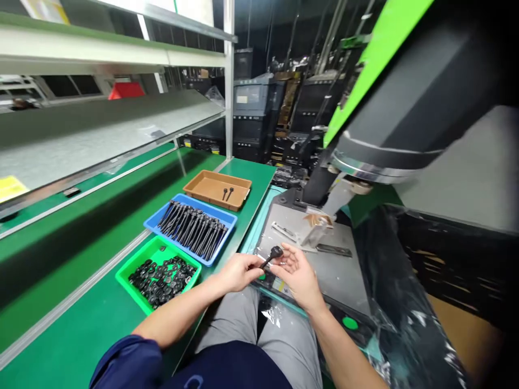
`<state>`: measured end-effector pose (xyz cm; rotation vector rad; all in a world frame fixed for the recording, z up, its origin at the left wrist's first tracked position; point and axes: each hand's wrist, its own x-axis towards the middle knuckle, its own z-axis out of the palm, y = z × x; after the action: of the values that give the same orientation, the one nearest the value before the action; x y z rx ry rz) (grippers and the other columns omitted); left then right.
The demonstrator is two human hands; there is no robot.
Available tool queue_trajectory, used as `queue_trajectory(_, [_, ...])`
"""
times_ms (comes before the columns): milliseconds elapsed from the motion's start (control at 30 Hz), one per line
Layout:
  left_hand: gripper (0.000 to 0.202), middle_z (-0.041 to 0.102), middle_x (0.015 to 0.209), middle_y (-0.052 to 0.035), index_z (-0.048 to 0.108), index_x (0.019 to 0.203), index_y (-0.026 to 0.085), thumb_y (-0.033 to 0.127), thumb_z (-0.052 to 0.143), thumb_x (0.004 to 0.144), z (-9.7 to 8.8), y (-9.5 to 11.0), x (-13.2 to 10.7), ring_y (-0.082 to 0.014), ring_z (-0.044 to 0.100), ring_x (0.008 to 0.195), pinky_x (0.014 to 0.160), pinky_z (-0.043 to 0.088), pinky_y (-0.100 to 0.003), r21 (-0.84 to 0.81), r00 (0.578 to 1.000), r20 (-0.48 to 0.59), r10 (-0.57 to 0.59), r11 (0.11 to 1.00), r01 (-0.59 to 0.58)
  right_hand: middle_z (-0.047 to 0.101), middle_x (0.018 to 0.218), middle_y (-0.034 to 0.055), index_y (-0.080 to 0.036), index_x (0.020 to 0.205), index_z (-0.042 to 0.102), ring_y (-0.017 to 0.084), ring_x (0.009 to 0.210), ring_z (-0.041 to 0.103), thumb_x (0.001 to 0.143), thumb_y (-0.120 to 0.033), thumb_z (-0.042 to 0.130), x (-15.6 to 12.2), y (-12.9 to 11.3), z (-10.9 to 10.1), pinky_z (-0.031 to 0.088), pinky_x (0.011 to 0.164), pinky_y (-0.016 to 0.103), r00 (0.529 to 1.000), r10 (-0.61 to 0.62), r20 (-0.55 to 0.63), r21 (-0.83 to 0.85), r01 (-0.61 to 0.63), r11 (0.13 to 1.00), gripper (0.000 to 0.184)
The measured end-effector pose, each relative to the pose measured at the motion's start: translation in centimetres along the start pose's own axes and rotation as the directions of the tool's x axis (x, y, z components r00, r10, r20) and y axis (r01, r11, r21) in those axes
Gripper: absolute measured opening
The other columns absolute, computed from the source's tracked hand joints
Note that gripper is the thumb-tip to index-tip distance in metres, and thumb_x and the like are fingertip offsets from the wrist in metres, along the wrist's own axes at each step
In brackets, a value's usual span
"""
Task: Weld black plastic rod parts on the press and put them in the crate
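Between my two hands is a black rod with a round, knob-like head (276, 252), tilted with the head up and to the right. My left hand (242, 271) pinches the lower end of its thin shaft. At the head end, my right hand (299, 275) has its fingers curled around the piece, the fingertips against the head. To the left, a blue tray (152, 220) holds many similar black rods lying side by side. Nearer to me, a green tray (125, 273) contains small round black parts. Behind, a brown tray (203, 181) has two short black pieces in it.
A machine's metal base plate (344, 281) lies beyond my right hand, with a fixture (314, 232) on it under a large grey and green machine head (389, 119). Green round buttons (350, 323) sit on its front. A sloped shelf (101, 129) stands over the green table (52, 335).
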<state>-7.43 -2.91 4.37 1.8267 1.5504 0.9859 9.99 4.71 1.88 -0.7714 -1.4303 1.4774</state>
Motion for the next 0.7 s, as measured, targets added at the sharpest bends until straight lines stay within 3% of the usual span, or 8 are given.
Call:
queue_trajectory(100, [0.015, 0.068, 0.087, -0.0038, 0.072, 0.090, 0.020, 0.022, 0.060, 0.082, -4.8, -3.2, -0.6, -0.0176, 0.061, 0.082, 0.075, 0.045, -0.025, 0.175, 0.983, -0.181, -0.037, 0.982, 0.069, 0.066, 0.094, 0.0066, -0.022, 0.112, 0.056, 0.020, 0.080, 0.064, 0.059, -0.038, 0.086, -0.7, 0.4, -0.9, 0.056, 0.071, 0.032, 0.996, 0.083, 0.044, -0.015, -0.082, 0.997, 0.063])
queue_trajectory(167, [0.020, 0.070, 0.095, -0.0053, 0.073, 0.097, 0.020, 0.026, 0.059, 0.084, -9.0, -6.2, -0.9, -0.0188, 0.063, 0.090, 0.082, 0.046, -0.026, 0.347, 0.946, -0.296, -0.133, 0.907, 0.237, 0.068, 0.090, 0.0069, -0.021, 0.110, 0.058, 0.020, 0.080, 0.065, 0.062, -0.042, 0.085, -1.3, 0.8, -2.1, 0.056, 0.073, 0.032, 0.990, 0.134, 0.036, -0.053, -0.132, 0.990, 0.059])
queue_trajectory(233, [0.026, 0.070, 0.109, -0.0039, 0.071, 0.107, 0.023, 0.030, 0.058, 0.085, -13.4, -9.5, -1.4, -0.0189, 0.062, 0.102, 0.091, 0.045, -0.026, 0.480, 0.854, -0.416, -0.313, 0.722, 0.499, 0.068, 0.086, 0.0066, -0.019, 0.109, 0.059, 0.020, 0.078, 0.066, 0.064, -0.046, 0.083, -2.0, 1.1, -3.3, 0.056, 0.072, 0.032, 0.983, 0.180, 0.014, -0.087, -0.179, 0.980, 0.057])
queue_trajectory(367, [0.030, 0.070, 0.112, -0.0114, 0.070, 0.109, 0.016, 0.025, 0.053, 0.086, -20.3, -15.0, -2.7, -0.0266, 0.062, 0.107, 0.094, 0.046, -0.035, 0.450, 0.686, -0.570, -0.452, 0.526, 0.722, 0.069, 0.082, 0.0060, -0.018, 0.103, 0.062, 0.022, 0.073, 0.067, 0.063, -0.052, 0.081, -3.6, 1.7, -5.7, 0.057, 0.066, 0.031, 0.962, 0.266, -0.061, -0.113, -0.271, 0.956, 0.056])
queue_trajectory(433, [0.029, 0.070, 0.110, -0.0121, 0.071, 0.107, 0.017, 0.024, 0.053, 0.085, -22.2, -16.9, -3.3, -0.0282, 0.063, 0.104, 0.089, 0.049, -0.037, 0.424, 0.615, -0.606, -0.504, 0.450, 0.786, 0.070, 0.082, 0.0066, -0.017, 0.101, 0.063, 0.022, 0.072, 0.068, 0.063, -0.053, 0.080, -4.4, 2.0, -6.6, 0.058, 0.067, 0.031, 0.949, 0.301, -0.090, -0.121, -0.311, 0.943, 0.056])
queue_trajectory(533, [0.029, 0.070, 0.110, -0.0115, 0.070, 0.107, 0.020, 0.025, 0.053, 0.086, -23.4, -18.9, -3.4, -0.0281, 0.064, 0.103, 0.084, 0.051, -0.036, 0.399, 0.544, -0.634, -0.550, 0.371, 0.839, 0.072, 0.083, 0.0082, -0.017, 0.100, 0.065, 0.023, 0.073, 0.069, 0.062, -0.054, 0.080, -5.4, 2.2, -7.5, 0.058, 0.068, 0.030, 0.934, 0.331, -0.132, -0.130, -0.348, 0.929, 0.056])
queue_trajectory(700, [0.027, 0.070, 0.107, -0.0149, 0.071, 0.104, 0.018, 0.023, 0.052, 0.086, -23.9, -21.3, -2.7, -0.0295, 0.065, 0.100, 0.079, 0.051, -0.037, 0.390, 0.501, -0.642, -0.580, 0.315, 0.865, 0.074, 0.084, 0.0091, -0.017, 0.097, 0.068, 0.024, 0.073, 0.069, 0.060, -0.055, 0.080, -6.4, 2.6, -8.0, 0.059, 0.066, 0.030, 0.911, 0.351, -0.216, -0.113, -0.381, 0.918, 0.054])
